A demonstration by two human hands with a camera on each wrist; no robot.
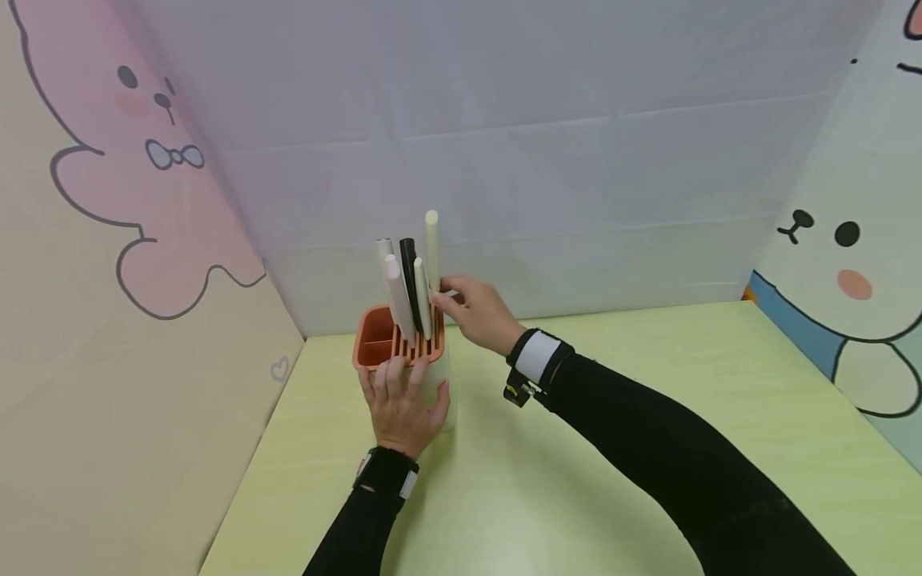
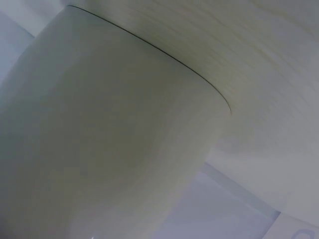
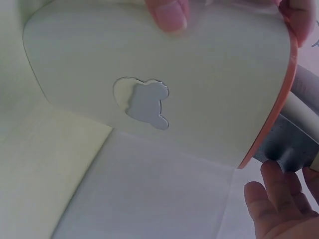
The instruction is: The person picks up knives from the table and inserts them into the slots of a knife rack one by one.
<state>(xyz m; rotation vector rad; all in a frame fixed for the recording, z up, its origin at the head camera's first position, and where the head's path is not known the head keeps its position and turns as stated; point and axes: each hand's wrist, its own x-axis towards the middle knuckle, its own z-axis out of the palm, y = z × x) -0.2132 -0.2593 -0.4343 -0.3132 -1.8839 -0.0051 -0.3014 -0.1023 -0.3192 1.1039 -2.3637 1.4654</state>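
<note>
A white knife block [image 1: 441, 404] with an orange top stands upright on the table. Several knives are in its slots, among them one with a black handle [image 1: 411, 272] and white ones. My left hand [image 1: 405, 408] grips the front of the block, fingers over the rim and thumb [image 3: 170, 17] against the side wall. At the far right slot, my right hand [image 1: 479, 312] pinches the tallest knife [image 1: 432, 240], cream-handled, low down by the slots. The right wrist view has my fingertips against a broad dark blade [image 3: 286, 142]. Mostly the block's plain wall [image 2: 109, 124] fills the left wrist view.
Two open orange compartments [image 1: 376, 340] lie left of the slots. A bear-shaped cutout [image 3: 147, 102] marks the block's side. The pale yellow table [image 1: 576, 480] meets a plain back wall [image 1: 504, 160] close behind the block. Cartoon-printed panels [image 1: 180, 240] flank both sides.
</note>
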